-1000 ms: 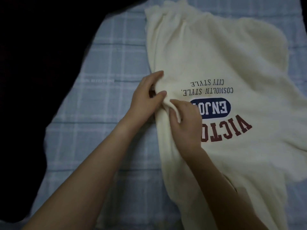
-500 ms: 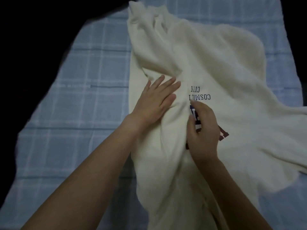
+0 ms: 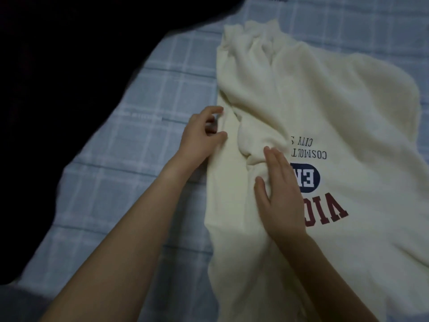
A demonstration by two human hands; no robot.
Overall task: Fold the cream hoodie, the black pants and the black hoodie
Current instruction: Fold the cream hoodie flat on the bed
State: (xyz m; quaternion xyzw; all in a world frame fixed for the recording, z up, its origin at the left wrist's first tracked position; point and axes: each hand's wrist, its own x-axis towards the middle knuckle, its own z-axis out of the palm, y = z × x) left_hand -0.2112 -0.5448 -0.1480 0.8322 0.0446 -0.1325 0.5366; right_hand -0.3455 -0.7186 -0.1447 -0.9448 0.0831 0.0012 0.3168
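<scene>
Head view: cream hoodie (image 3: 325, 101) sprawls right of centre on the plaid sheet (image 3: 151, 101). The right hand (image 3: 282, 194) lies flat on it, fingers straight; left hand (image 3: 202, 135) curls at its left edge, grip unclear. Soft, limp fleece, likely to bunch; best pinched along edges.
</scene>
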